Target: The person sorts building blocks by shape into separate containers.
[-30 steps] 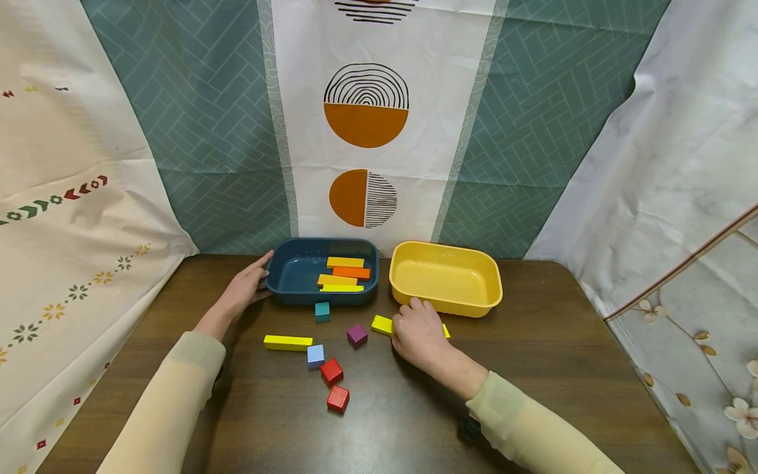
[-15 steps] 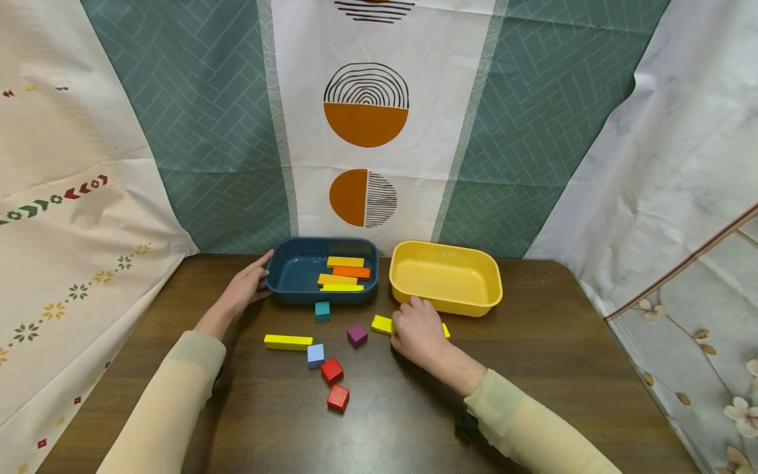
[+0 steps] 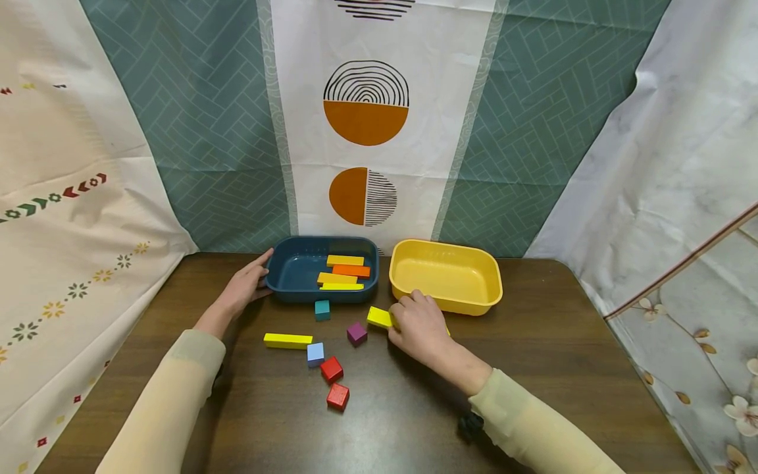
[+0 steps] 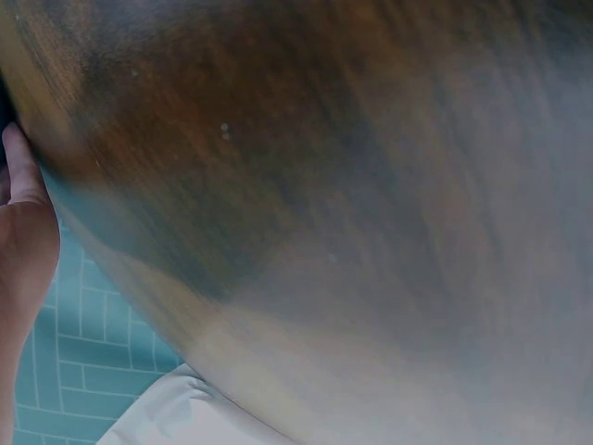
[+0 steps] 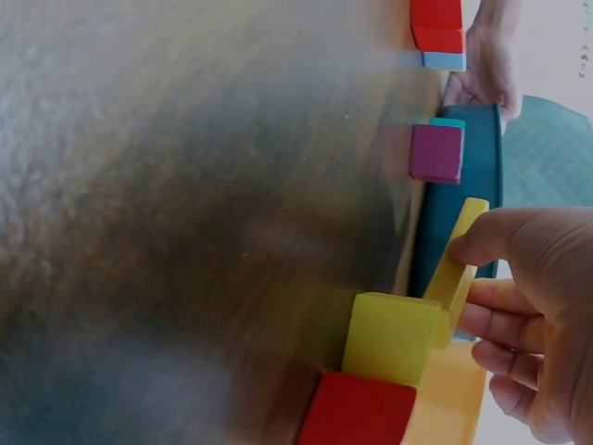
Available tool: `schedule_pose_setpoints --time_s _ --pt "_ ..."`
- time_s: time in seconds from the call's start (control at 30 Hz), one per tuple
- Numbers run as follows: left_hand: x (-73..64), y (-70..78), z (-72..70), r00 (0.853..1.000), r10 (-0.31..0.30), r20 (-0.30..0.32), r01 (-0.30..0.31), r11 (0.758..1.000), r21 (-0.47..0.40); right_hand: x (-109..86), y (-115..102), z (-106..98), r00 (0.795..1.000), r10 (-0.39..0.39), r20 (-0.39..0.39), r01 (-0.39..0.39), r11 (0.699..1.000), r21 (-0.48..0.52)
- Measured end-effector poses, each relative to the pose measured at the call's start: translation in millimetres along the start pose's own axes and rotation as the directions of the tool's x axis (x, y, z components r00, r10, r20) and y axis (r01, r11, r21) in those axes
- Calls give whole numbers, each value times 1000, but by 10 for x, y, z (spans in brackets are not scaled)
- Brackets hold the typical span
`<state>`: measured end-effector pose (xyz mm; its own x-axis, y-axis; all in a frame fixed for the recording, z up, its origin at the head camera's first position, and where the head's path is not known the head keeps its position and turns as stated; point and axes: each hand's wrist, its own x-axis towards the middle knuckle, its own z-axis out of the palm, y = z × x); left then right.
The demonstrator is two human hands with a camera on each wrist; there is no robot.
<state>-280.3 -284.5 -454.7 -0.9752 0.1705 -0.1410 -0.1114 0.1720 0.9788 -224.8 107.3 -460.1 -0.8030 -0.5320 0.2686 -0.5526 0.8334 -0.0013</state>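
My right hand [image 3: 419,328] pinches a long yellow block [image 3: 379,317] between thumb and fingers, in front of the yellow bin [image 3: 500,289]. In the right wrist view the yellow block [image 5: 471,215] stands tilted in the grip, beside a yellow-green block [image 5: 389,338] and a red block [image 5: 357,413]. My left hand [image 3: 239,289] rests with extended fingers against the left end of the dark blue bin [image 3: 296,296]. Inside that bin lie several long blocks, among them an orange block [image 3: 352,270] and a yellow block [image 3: 341,286].
On the wooden table [image 3: 260,415] lie a long yellow block [image 3: 287,341], a teal cube [image 3: 322,310], a purple cube [image 3: 357,334], a light blue cube [image 3: 316,355] and two red cubes, the nearer red cube [image 3: 338,397] in front. A patterned cloth [image 3: 225,131] hangs behind.
The yellow block in my right hand has risen slightly at its left end and shifted a little left and away. My left hand and the bins have stayed put.
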Motion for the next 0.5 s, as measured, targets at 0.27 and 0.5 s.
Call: schedule_pose_setpoints --time_s 0.27,0.5 --pt "3 -16 3 1000 14 1 -14 1000 -1 24 25 -128 999 28 -45 -26 998 49" --pt "-4 -6 -2 1000 5 0 -5 1000 -1 58 97 -215 992 48 -115 -40 997 72"
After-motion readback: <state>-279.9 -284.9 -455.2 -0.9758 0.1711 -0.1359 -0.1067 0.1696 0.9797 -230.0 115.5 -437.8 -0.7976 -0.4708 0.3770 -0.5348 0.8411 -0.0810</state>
